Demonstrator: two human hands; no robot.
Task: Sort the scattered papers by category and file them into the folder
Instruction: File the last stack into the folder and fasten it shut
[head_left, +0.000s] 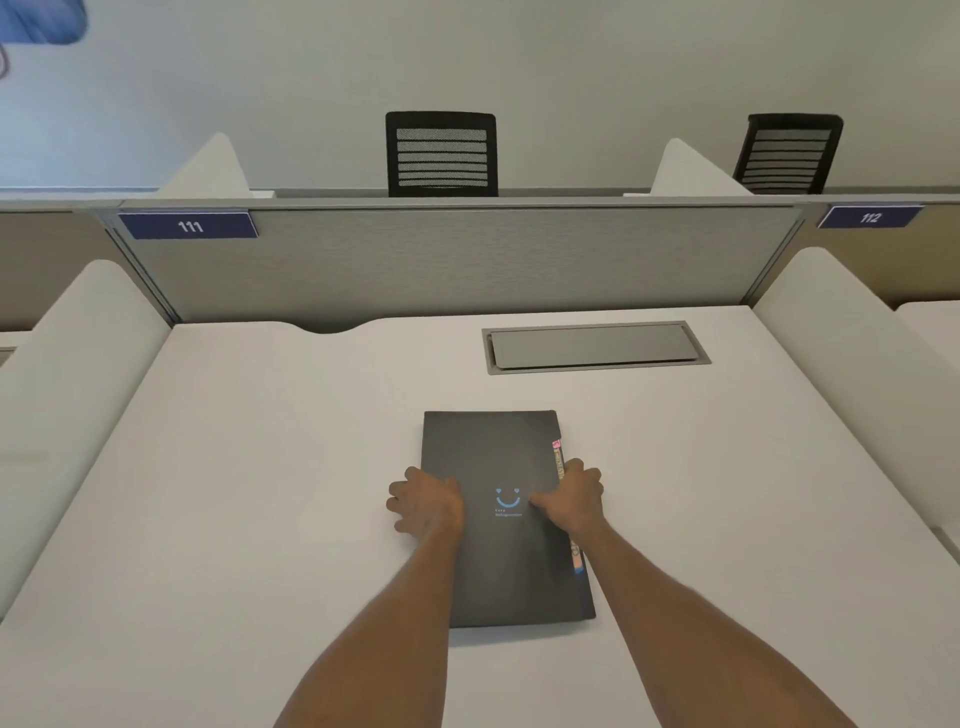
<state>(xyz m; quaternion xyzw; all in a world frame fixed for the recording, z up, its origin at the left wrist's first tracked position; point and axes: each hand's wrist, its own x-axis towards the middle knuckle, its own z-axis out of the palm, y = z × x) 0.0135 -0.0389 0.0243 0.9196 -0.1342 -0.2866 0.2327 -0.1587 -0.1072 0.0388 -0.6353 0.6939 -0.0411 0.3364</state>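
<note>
A closed black folder (498, 514) lies flat near the middle of the white desk (260, 467), a blue smiling-face mark on its cover. The left hand (423, 504) rests at the folder's left edge, fingers spread and palm down. The right hand (569, 499) curls over the right edge, where coloured paper tabs (558, 457) protrude. A grey hatch (595, 346) sits beyond, before the partition labelled 111 (189, 226).
</note>
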